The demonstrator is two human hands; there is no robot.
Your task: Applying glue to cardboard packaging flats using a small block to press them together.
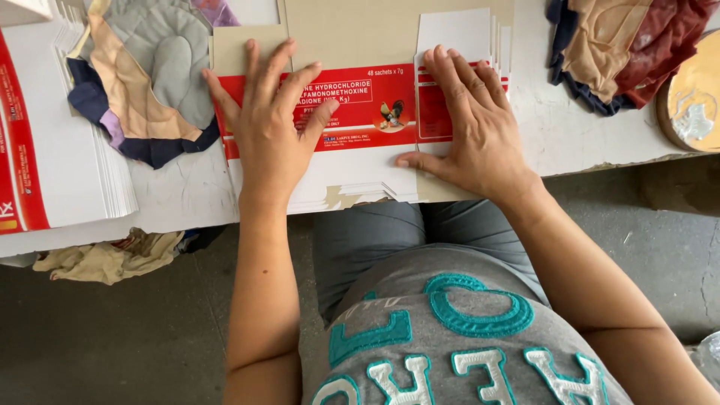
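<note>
Flat red and white carton blank (360, 112), printed side up, on the white table (570, 127) near its front edge, on top of a small pile of the same blanks (480, 37) fanned out to the right. Pressed flat under both hands: left hand (266, 124) spread open over the left half, fingers pointing away, gripping nothing; right hand (469, 124) likewise open and flat across the right panel, thumb along the lower white flap. Nothing pinched or lifted by either.

Likely to slip from here: top blank sliding on the slick sheets beneath if pushed unevenly, ending skewed against the pile. Lower flaps hanging past the table edge, so easily bent or creased by a downward press. Possible pick-up of two blanks at once, with the edges fanned so closely. Paper cut also a risk along the thin edges under the fingertips.

Further out: taller stack of white and red printed sheets (45, 127) at far left, close enough to be knocked. Patchwork cloth pad (142, 82) between that stack and the left hand. Bundle of brown and dark red cloth (630, 45) at upper right, beside a round tan disc (694, 94) at the table's right end. Crumpled beige rag (109, 255) hanging below the table edge, over a grey concrete floor (112, 337)
</note>
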